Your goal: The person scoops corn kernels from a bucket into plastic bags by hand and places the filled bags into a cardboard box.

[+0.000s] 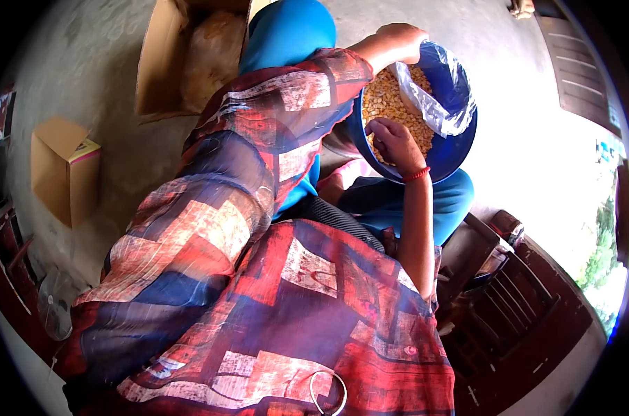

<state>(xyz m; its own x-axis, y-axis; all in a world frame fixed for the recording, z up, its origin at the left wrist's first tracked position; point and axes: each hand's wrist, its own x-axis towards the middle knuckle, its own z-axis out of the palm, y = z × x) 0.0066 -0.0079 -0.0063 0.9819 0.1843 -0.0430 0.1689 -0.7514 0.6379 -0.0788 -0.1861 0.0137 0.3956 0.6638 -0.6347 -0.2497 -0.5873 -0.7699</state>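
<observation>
A blue tub [465, 149] holds many yellow-orange kernels [380, 100] that look like corn, and it rests by my bent legs. Inside it, a clear plastic bag [436, 111] lies crumpled against the far wall. My left hand [401, 43] is closed at the tub's upper edge, where the bag's edge meets my fingers; the fingertips are hidden. Over the kernels is my right hand [397, 144], a red band at its wrist. Its fingers are curled in, and what they hold, if anything, is hidden.
An open cardboard box [158, 62] with a wrapped brownish bundle [214, 59] stands beside my knee. A smaller carton [64, 170] sits farther left on the concrete floor [120, 149]. Dark wooden furniture [512, 295] stands at the lower right, near a bright opening.
</observation>
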